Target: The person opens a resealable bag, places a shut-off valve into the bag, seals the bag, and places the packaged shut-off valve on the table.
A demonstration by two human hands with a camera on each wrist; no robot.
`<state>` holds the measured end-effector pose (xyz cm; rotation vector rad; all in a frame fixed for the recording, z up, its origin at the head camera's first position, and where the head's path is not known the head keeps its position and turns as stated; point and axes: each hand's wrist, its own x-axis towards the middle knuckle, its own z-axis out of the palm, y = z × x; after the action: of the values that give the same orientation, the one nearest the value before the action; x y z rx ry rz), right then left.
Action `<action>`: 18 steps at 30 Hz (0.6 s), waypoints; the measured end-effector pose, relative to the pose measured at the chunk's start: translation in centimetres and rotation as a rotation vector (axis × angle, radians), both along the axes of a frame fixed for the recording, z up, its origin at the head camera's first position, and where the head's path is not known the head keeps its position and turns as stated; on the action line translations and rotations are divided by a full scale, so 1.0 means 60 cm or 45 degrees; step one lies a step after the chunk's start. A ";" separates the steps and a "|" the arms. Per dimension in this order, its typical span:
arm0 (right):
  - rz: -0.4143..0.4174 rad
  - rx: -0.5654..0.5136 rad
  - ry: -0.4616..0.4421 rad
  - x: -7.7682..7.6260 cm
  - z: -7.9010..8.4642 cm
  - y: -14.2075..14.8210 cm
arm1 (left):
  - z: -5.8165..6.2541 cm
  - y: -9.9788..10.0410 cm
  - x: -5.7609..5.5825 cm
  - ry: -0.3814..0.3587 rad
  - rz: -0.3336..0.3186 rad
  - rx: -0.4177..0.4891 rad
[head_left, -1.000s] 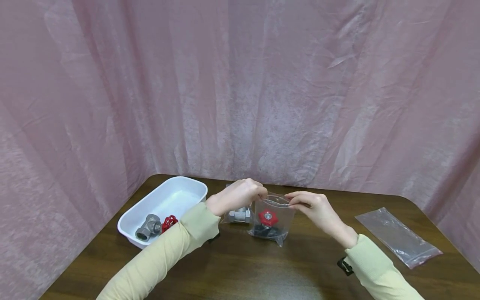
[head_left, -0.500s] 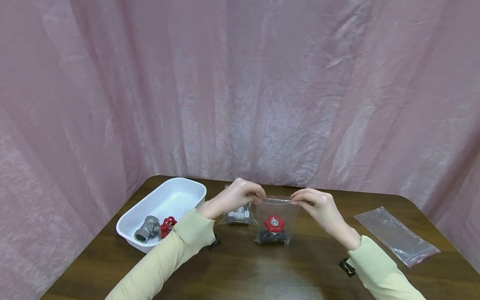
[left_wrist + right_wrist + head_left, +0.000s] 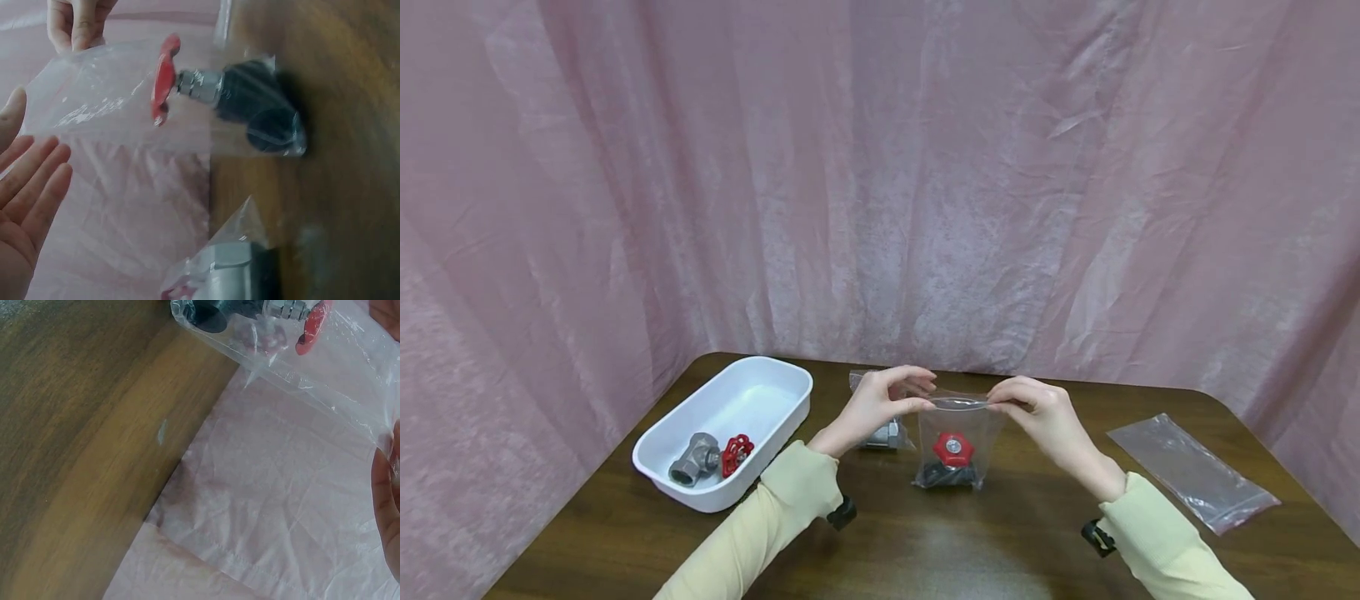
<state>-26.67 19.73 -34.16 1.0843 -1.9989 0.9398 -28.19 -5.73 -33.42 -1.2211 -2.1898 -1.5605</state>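
Note:
A clear zip bag (image 3: pixel 932 425) stands upright between the hands. Inside it is a valve (image 3: pixel 953 450) with a red handwheel, a metal stem and a dark body at the bottom. The right hand (image 3: pixel 1041 412) pinches the bag's top right corner between thumb and fingers; in the right wrist view the right hand (image 3: pixel 387 494) shows only at the edge. At the top left corner is the left hand (image 3: pixel 880 404), its thumb and fingers spread apart. In the left wrist view the left hand (image 3: pixel 28 187) has its fingers extended beside the bag's mouth.
A white tray (image 3: pixel 658 421) on the left holds a grey valve (image 3: pixel 697 458) with a red handwheel (image 3: pixel 737 454). Behind the left hand lies another bagged metal valve (image 3: pixel 883 436). A flat clear zip bag (image 3: pixel 1191 471) lies at the right. A pink curtain hangs behind the table.
The bag has moved slightly right and now stands upright, its mouth drawn flat. The left hand has loosened from its pinch and its fingers have spread. The right hand keeps its pinch.

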 end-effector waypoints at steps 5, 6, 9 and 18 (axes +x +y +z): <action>0.007 -0.001 -0.023 0.001 0.004 -0.002 | -0.003 0.003 0.014 -0.126 0.049 -0.023; 0.006 0.000 -0.026 0.003 0.006 -0.003 | -0.004 0.003 0.015 -0.145 0.058 -0.017; 0.004 -0.001 -0.020 0.012 0.015 -0.009 | -0.008 0.002 0.015 -0.216 0.059 0.028; 0.004 -0.003 0.000 0.037 0.041 -0.016 | -0.020 -0.002 0.010 -0.398 0.011 0.216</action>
<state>-24.45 18.80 -31.70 1.0866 -1.9960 0.9431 -27.61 -5.82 -34.64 -0.9718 -2.1743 -2.0028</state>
